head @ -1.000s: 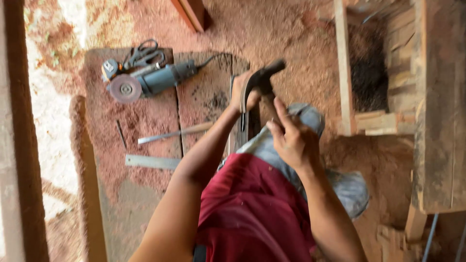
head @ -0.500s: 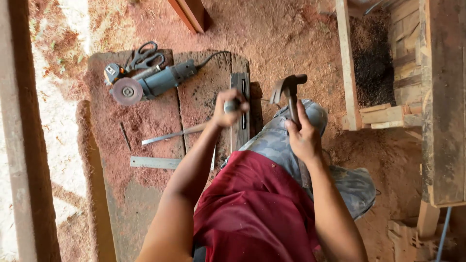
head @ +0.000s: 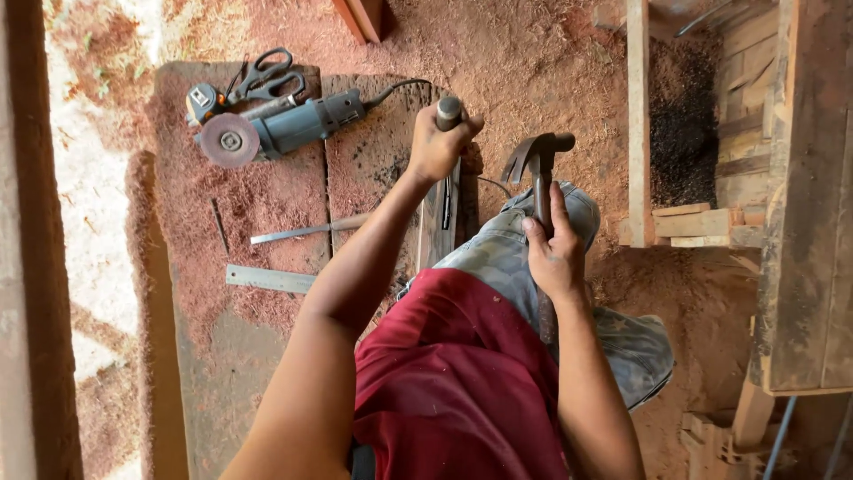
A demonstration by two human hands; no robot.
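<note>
Gripping chisel point(head: 449, 114) left, hammer point(head: 537, 158) right.

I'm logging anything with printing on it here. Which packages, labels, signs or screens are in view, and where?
No packages, signs or screens.
Angle grinder: lying on the board at upper left; a pale label patch on its grey-blue body, too small to make out.

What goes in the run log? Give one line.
left hand: grips dark cylindrical tool handle | right hand: holds steel claw hammer raised
</note>
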